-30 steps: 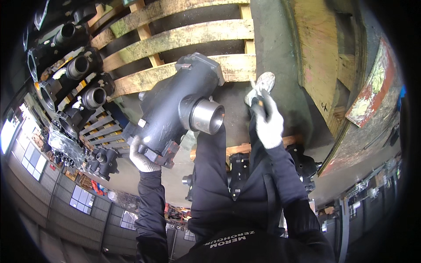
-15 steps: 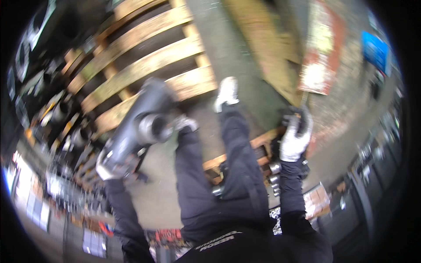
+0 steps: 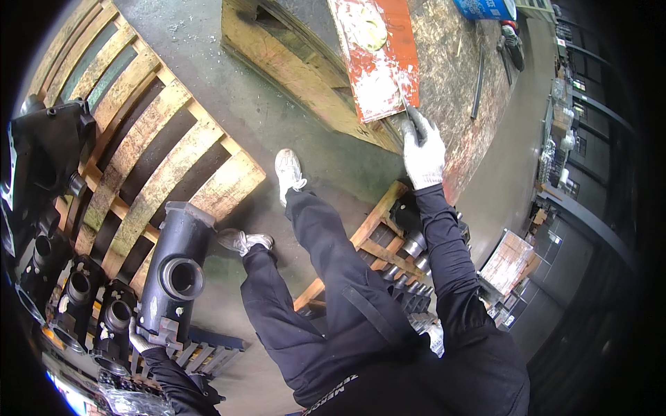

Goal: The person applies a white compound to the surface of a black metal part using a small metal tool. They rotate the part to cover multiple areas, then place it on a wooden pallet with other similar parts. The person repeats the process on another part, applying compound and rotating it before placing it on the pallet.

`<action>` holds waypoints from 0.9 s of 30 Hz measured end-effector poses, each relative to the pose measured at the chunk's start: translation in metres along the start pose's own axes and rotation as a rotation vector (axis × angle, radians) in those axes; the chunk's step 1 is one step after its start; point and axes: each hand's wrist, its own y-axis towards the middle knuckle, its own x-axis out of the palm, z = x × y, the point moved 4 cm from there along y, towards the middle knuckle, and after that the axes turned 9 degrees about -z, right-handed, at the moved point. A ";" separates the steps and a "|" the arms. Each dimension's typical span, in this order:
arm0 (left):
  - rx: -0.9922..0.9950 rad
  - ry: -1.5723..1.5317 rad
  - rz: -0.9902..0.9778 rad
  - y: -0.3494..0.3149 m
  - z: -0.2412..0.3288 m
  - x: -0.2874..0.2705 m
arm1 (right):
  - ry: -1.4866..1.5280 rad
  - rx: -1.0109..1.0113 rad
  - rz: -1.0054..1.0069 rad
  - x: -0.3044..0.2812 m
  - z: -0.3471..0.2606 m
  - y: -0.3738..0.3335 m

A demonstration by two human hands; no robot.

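A black metal pipe housing [image 3: 170, 267] with a flange at its far end and a round side opening tilts at the left, beside the pallet's near corner. My left hand [image 3: 141, 340], in a white glove, is closed on its near end; part of the fingers is hidden behind it. My right hand [image 3: 424, 154], gloved with dark fingertips, pinches a thin tool [image 3: 403, 96], perhaps a spatula. The tool's tip meets the near end of a red board [image 3: 406, 41] smeared with white paste. A pale greenish lump [image 3: 370, 33] lies farther up the board.
A wooden slatted pallet [image 3: 173, 111] fills the upper left. Several similar black housings [image 3: 80, 286] stand along the left edge. Yellowish wooden boards [image 3: 298, 87] support the worktop [image 3: 451, 90], which holds a blue bucket [image 3: 485, 7] and a dark bar [image 3: 478, 83]. Another pallet [image 3: 378, 222] with metal parts is by my right leg.
My view has swung to the right. The right hand has reached forward, bringing the thin tool to the red board. My left hand still holds the pipe housing, now lower left in view.
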 end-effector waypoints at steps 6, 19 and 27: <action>-0.011 0.044 -0.018 0.019 0.007 -0.022 | 0.089 0.006 -0.140 0.010 -0.001 -0.016; 0.004 -0.001 -0.147 0.020 0.001 -0.014 | 1.017 0.296 -0.362 0.031 -0.030 -0.045; 0.326 0.258 0.054 0.002 0.007 -0.002 | 1.194 0.242 -0.917 0.128 -0.126 -0.122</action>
